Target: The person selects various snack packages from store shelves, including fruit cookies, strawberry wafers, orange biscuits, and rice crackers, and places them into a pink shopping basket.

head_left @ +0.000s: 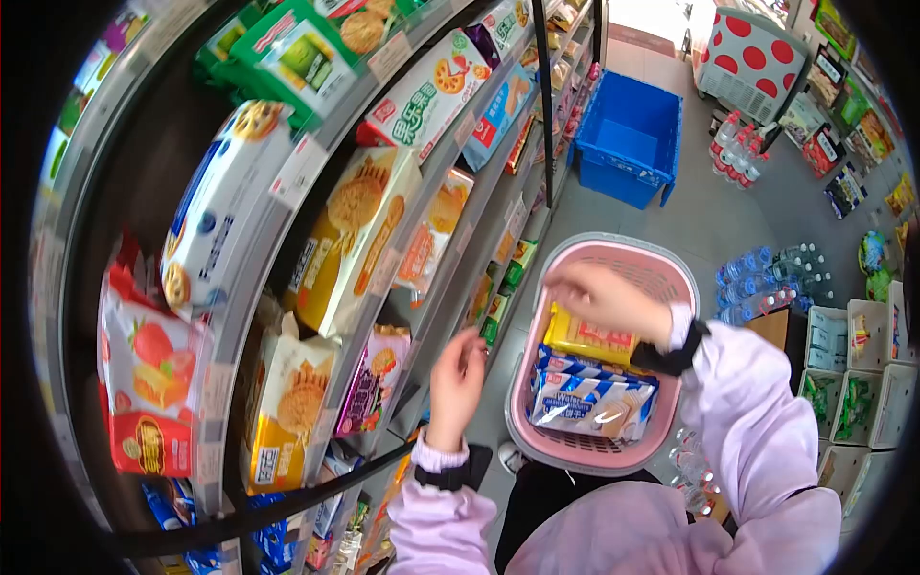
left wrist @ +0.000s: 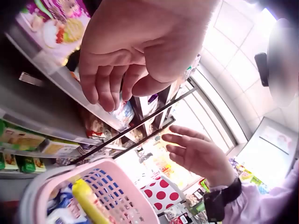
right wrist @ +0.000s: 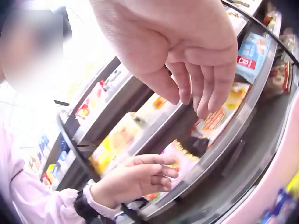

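Observation:
The left hand point(head_left: 455, 383) hangs beside the shelf edge, fingers loosely bent, holding nothing; a purple snack pack point(head_left: 374, 379) on the shelf is nearest to it. Over the pink basket point(head_left: 522, 431) hovers the right hand point(head_left: 613, 299), its fingers relaxed with nothing in them. Inside the basket lie a yellow pack point(head_left: 586, 337) and blue-and-white wafer packs point(head_left: 594, 402). The left wrist view shows the left hand point(left wrist: 128, 51) above the shelf, palm visible, and the yellow pack point(left wrist: 88, 203) in the basket. In the right wrist view the right hand point(right wrist: 180, 51) hangs with fingers bent downward.
Shelves of biscuits run along the left, with a yellow biscuit box point(head_left: 356, 230) and a red strawberry pack point(head_left: 149, 374). A blue crate point(head_left: 623, 177) stands beyond the basket. Bottles point(head_left: 757, 283) and white bins point(head_left: 829, 335) are at the right, with a polka-dot box point(head_left: 752, 62) behind.

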A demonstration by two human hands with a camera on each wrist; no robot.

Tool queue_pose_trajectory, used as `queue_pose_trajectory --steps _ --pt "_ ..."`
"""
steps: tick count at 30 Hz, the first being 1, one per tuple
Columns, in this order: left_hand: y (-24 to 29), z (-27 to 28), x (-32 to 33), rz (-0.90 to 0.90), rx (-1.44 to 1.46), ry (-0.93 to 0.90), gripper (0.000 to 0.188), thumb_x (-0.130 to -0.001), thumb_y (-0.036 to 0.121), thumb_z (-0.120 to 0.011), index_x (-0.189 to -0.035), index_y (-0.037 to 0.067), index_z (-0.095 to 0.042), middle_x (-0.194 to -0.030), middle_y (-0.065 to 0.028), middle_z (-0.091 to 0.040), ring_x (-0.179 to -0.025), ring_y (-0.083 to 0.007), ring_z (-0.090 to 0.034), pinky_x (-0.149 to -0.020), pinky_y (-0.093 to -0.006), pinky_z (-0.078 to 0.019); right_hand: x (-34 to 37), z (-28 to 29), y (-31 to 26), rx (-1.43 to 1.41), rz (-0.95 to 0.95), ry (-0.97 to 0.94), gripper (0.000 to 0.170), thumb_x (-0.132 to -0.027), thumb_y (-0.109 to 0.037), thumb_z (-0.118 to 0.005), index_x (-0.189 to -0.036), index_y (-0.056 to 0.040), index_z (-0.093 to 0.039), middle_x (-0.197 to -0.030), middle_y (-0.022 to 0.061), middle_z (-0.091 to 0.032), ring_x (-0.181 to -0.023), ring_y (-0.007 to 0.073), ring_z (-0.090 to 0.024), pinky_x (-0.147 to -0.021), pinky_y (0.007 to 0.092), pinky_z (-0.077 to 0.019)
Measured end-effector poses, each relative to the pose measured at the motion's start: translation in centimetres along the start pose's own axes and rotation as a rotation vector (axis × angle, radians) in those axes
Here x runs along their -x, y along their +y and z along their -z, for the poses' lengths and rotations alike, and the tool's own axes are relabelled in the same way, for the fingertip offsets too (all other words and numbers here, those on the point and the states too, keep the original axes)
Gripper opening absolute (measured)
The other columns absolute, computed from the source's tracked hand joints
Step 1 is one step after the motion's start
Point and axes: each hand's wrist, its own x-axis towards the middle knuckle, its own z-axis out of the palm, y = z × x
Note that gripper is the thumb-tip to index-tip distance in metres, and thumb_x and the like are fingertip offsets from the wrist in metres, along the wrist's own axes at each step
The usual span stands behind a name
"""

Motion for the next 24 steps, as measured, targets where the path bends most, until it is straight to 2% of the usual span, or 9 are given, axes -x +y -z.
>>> queue_pose_trajectory --steps 3,5,10,13,17,19,21,23,24 --pt "-0.1 -2.7 -8.3 -0.055 0.006 -0.079 0.032 -0.082 0.006 -0.048 -0.113 -0.002 -0.046 -0.096 -0.0133 -0.06 -0.088 -0.0187 -0.058 -0.076 -0.0262 -0.0455 -6.8 2.7 6.3 0.089 0.009 0.114 0.026 -0.072 -0.004 -0.051 -0.097 0.0013 -0.055 -0.079 0.0126 -0.059 -0.075 0.0174 -0.058 -0.067 0.0295 -0.0465" --pt "-2.8 -5.1 -13.6 -0.018 0.007 -0.154 0.037 -0.084 0.005 -0.045 -0.119 -0.004 -0.04 -0.104 -0.0131 -0.056 -0.092 -0.0146 -0.054 -0.079 -0.0248 -0.0435 -11.2 3.2 11.9 0.031 -0.104 0.203 0.024 -0.069 -0.008 -0.054 -0.09 0.0028 -0.057 -0.076 0.0161 -0.059 -0.074 0.0277 -0.059 -0.067 0.0335 -0.0465" --pt "-9.1 -11.3 -23.8 0.239 0.171 -0.201 0.046 -0.083 0.004 -0.042 -0.127 -0.003 -0.028 -0.115 -0.0144 -0.048 -0.093 -0.0153 -0.052 -0.078 -0.0238 -0.0422 -18.8 3.5 19.6 0.194 -0.345 0.28 0.021 -0.063 -0.006 -0.052 -0.081 0.0036 -0.059 -0.075 0.0226 -0.059 -0.072 0.0344 -0.059 -0.066 0.0354 -0.0465" --pt "-11.7 -14.0 -28.3 0.368 0.455 -0.076 0.047 -0.085 0.005 -0.041 -0.129 -0.002 -0.025 -0.117 -0.0135 -0.046 -0.094 -0.0156 -0.051 -0.078 -0.0246 -0.0418 -21.8 2.0 23.6 0.476 -0.324 0.13 0.03 -0.066 -0.008 -0.053 -0.093 0.0038 -0.056 -0.084 0.0212 -0.059 -0.081 0.0343 -0.057 -0.071 0.0355 -0.0459" --pt "-16.6 -16.9 -34.0 0.352 0.784 0.185 0.047 -0.084 0.003 -0.041 -0.129 0.002 -0.025 -0.118 -0.0105 -0.043 -0.104 -0.0165 -0.045 -0.085 -0.0265 -0.0398 -24.6 0.4 26.3 0.543 -0.371 0.117 0.02 -0.061 -0.005 -0.055 -0.078 0.0052 -0.06 -0.079 0.0239 -0.06 -0.08 0.0359 -0.059 -0.067 0.0393 -0.0481" --pt "-17.1 -17.4 -34.8 0.371 0.959 0.241 0.044 -0.083 0.0 -0.041 -0.125 0.002 -0.028 -0.116 -0.0104 -0.043 -0.104 -0.0168 -0.045 -0.086 -0.0268 -0.0398 -26.1 0.0 27.6 0.55 -0.414 0.09 0.021 -0.061 -0.005 -0.058 -0.079 0.0061 -0.06 -0.08 0.0236 -0.06 -0.079 0.0356 -0.06 -0.066 0.0387 -0.0484" --pt "-17.3 -17.6 -35.8 0.39 1.053 0.269 0.042 -0.082 -0.003 -0.041 -0.122 0.002 -0.03 -0.115 -0.0108 -0.043 -0.104 -0.0173 -0.045 -0.085 -0.0272 -0.0405 -27.5 -0.7 29.2 0.513 -0.39 0.098 0.026 -0.063 -0.006 -0.059 -0.086 0.0066 -0.058 -0.083 0.024 -0.06 -0.082 0.0359 -0.059 -0.069 0.0385 -0.0483" --pt "-17.6 -17.9 -37.4 0.412 1.077 0.264 0.042 -0.08 -0.005 -0.041 -0.12 0.002 -0.03 -0.115 -0.0117 -0.042 -0.102 -0.0182 -0.046 -0.082 -0.0276 -0.0418 -28.0 -1.0 29.9 0.468 -0.403 -0.031 0.039 -0.066 0.001 -0.051 -0.104 0.0077 -0.045 -0.101 0.0256 -0.052 -0.098 0.0372 -0.05 -0.081 0.0376 -0.0427" --pt "-18.4 -18.4 -38.3 0.446 1.123 0.343 0.032 -0.078 -0.006 -0.042 -0.11 -0.001 -0.041 -0.103 -0.013 -0.051 -0.088 -0.0153 -0.052 -0.074 -0.0258 -0.0449 -28.0 -1.5 30.9 0.485 -0.37 0.002 0.039 -0.067 -0.003 -0.053 -0.104 0.0068 -0.046 -0.102 0.0248 -0.052 -0.098 0.0369 -0.051 -0.081 0.038 -0.0431"
